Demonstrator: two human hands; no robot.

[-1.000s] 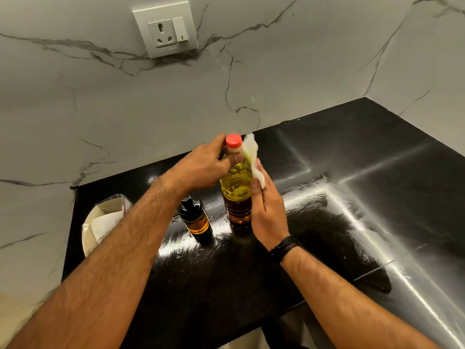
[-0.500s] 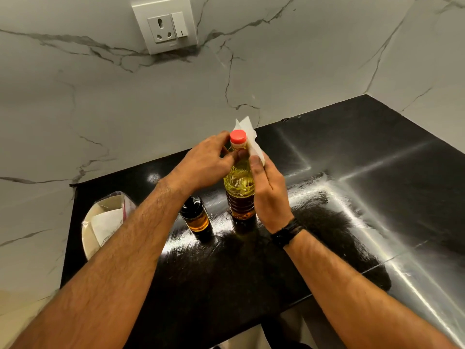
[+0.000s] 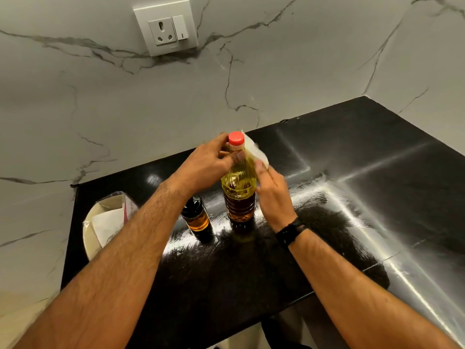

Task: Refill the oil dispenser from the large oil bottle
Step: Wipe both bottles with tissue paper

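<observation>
The large oil bottle, clear plastic with yellow oil and a red cap, stands upright on the black counter. My left hand grips its neck just below the cap. My right hand holds a white tissue against the bottle's right shoulder. The small oil dispenser, dark-topped with amber oil at its bottom, stands just left of the bottle, partly behind my left forearm.
A pale bowl-shaped container with papers and plastic wrap sits at the counter's left end. A marble wall with a socket rises behind. The counter's front edge runs just below my forearms; bare counter stretches to the right.
The tissue in my right hand has slid down from behind the cap to the bottle's shoulder. My left hand keeps its grip on the neck. The bottle stays put.
</observation>
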